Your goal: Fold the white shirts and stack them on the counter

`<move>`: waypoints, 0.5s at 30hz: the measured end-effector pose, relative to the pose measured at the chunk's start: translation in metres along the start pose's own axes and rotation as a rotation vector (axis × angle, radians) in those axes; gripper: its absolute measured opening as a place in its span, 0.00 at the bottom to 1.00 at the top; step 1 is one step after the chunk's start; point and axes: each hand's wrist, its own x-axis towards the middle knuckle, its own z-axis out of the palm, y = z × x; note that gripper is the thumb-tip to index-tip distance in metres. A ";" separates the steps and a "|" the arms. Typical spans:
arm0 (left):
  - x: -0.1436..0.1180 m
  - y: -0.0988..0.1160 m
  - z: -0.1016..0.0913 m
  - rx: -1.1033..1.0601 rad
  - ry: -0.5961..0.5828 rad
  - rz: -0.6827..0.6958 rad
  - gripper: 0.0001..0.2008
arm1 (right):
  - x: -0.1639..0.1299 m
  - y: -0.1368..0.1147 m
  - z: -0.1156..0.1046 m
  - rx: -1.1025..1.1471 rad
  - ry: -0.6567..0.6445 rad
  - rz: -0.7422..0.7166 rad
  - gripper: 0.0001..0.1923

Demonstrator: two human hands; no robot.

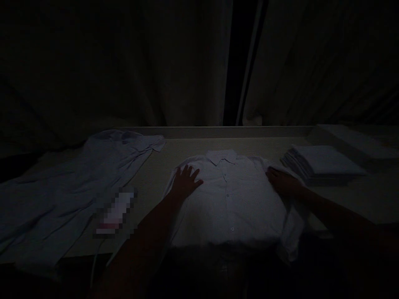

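Observation:
A pale button-up shirt [240,199] lies front side up on the table, collar toward the far side, its lower part hanging over the near edge. My left hand [186,182] rests flat on the shirt near the shoulder at left, fingers spread. At the opposite side, my right hand [282,182] is closed on the shirt's edge near the top of the sleeve, with its fingertips partly hidden. That sleeve [294,224] hangs loosely below the right forearm. Dim light hides fine detail.
Another pale shirt [102,166] lies spread and wrinkled at left. Beside it is a blurred-out object [116,211] with a cable [95,261]. A stack of folded shirts [330,160] sits at right, near a pale flat pile [355,139]. Curtains [187,62] hang behind the table [249,143].

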 end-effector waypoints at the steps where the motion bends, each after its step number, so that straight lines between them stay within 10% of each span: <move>1: 0.003 0.006 -0.008 0.003 0.020 0.000 0.35 | 0.005 -0.007 -0.005 0.030 0.038 0.049 0.23; 7: -0.063 0.079 -0.045 -0.068 0.012 -0.009 0.26 | -0.039 -0.071 -0.009 0.162 0.165 0.124 0.19; 11: -0.153 0.112 -0.033 -0.152 -0.130 -0.106 0.29 | -0.120 -0.106 0.001 0.046 0.106 0.114 0.17; 15: -0.194 0.109 -0.014 -0.086 -0.142 -0.166 0.35 | -0.172 -0.105 0.007 -0.138 0.093 0.403 0.17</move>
